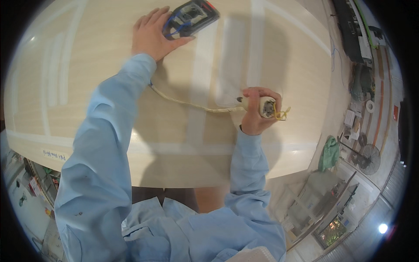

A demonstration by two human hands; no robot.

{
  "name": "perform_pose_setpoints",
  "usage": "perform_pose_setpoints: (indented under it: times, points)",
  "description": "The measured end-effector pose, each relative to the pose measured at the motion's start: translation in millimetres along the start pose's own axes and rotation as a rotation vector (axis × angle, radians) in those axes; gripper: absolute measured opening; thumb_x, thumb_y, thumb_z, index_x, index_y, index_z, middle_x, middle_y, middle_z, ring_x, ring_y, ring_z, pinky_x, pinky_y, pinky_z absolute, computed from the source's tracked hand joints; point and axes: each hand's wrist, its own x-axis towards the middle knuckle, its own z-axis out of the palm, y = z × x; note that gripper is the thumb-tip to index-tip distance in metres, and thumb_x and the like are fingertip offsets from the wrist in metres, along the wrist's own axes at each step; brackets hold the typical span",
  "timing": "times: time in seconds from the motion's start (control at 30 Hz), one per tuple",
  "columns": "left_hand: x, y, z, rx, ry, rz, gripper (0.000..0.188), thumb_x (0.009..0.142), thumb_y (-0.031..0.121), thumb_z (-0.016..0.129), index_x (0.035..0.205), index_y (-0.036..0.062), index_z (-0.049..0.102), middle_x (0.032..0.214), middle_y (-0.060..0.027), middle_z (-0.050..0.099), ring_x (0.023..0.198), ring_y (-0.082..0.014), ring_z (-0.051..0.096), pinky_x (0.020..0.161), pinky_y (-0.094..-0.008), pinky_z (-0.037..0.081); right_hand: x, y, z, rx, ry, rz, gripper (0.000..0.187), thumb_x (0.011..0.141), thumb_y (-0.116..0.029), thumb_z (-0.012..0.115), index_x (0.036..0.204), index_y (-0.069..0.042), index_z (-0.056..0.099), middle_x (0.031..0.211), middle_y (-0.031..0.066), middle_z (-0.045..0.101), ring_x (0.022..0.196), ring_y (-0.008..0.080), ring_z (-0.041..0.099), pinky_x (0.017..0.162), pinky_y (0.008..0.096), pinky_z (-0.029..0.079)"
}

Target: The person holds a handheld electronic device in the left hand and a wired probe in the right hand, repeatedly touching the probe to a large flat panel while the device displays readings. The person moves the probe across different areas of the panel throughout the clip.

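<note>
The cream tool (267,108) is in the right hand (257,111), fingers wrapped round it, over the worktop (100,48). A pale cord (209,110) runs left from it. The left hand (150,35) spreads round the near end of a dark device (196,17); I cannot tell how firmly.

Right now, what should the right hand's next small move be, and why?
Probably a slight turn toward the left hand: the right hand's grip is closed around the cream, rounded device, whose end with thin yellow strands points right, away from the dark, boxy device at the left hand.
</note>
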Motion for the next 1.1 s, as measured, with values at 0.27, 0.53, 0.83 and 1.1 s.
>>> perform_pose_setpoints:
  times: [0.27,0.53,0.83,1.1]
  points:
    - [-3,-1,1,-0.024,0.005,0.019,0.088,0.071,0.072,0.079,0.134,0.0117,0.066,0.151,-0.0004,0.056,0.144,-0.0243,0.046,0.121,-0.0463,0.031,4,-3,26,0.022,-0.044,0.07,0.017,0.09,0.007,0.068,0.097,0.0,0.054,0.085,0.0157,0.069,0.076,0.0196,0.069,0.071,0.0326,0.059]
    - [-1,-2,2,-0.043,0.011,0.008,0.086,0.07,0.07,0.081,0.131,0.0111,0.067,0.15,-0.0023,0.056,0.143,-0.0259,0.046,0.121,-0.0485,0.031,41,10,37,0.037,-0.027,0.064,0.015,0.089,0.005,0.071,0.096,0.001,0.058,0.084,0.0142,0.07,0.073,0.0181,0.069,0.068,0.0305,0.058]
    - [0,3,-5,-0.05,-0.015,-0.009,0.083,0.072,0.06,0.085,0.134,0.0081,0.064,0.151,-0.0016,0.056,0.144,-0.0244,0.046,0.121,-0.0475,0.031,64,24,50,0.104,-0.006,-0.009,0.016,0.089,0.002,0.073,0.096,0.001,0.059,0.083,0.0105,0.07,0.073,0.0156,0.069,0.065,0.0278,0.057]
    - [0,1,-8,-0.094,-0.012,-0.006,0.084,0.07,0.057,0.087,0.133,0.0057,0.064,0.151,-0.0044,0.056,0.144,-0.0286,0.046,0.12,-0.0508,0.032,88,32,65,0.13,0.086,-0.002,0.018,0.089,0.0,0.075,0.096,0.0,0.059,0.083,0.0101,0.07,0.072,0.0158,0.07,0.066,0.0294,0.058]
